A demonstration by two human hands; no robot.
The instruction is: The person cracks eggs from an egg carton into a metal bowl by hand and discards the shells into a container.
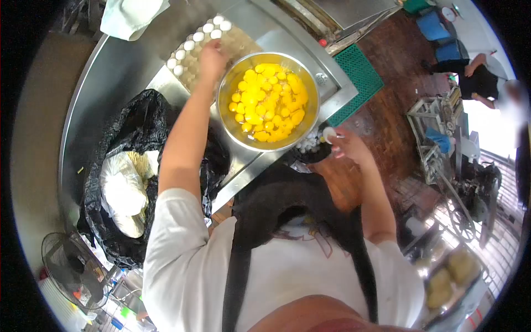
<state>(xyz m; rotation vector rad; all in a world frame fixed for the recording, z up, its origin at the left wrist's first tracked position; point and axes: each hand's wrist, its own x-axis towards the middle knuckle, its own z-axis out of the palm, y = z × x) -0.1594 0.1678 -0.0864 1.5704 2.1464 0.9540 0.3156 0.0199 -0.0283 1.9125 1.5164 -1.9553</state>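
Observation:
A large steel bowl (222,113) on the counter holds many cracked eggs with bright yellow yolks (268,105). My left hand (213,60) is over the cardboard egg tray (243,44), just below the rows of white eggs (189,45); its fingers are blurred and partly hidden, so I cannot make out their grip. To the right of the bowl, my right hand (348,145) pinches a white eggshell (329,134). Beneath that hand, a dark container below the counter edge holds a heap of broken shells (310,143).
An open black plastic bag (138,119) with a clear bag (123,185) inside lies left of my arm. A white cloth (131,16) is at the back left. A green mat (357,83) lies beyond the counter corner. Another person (478,77) is at the far right.

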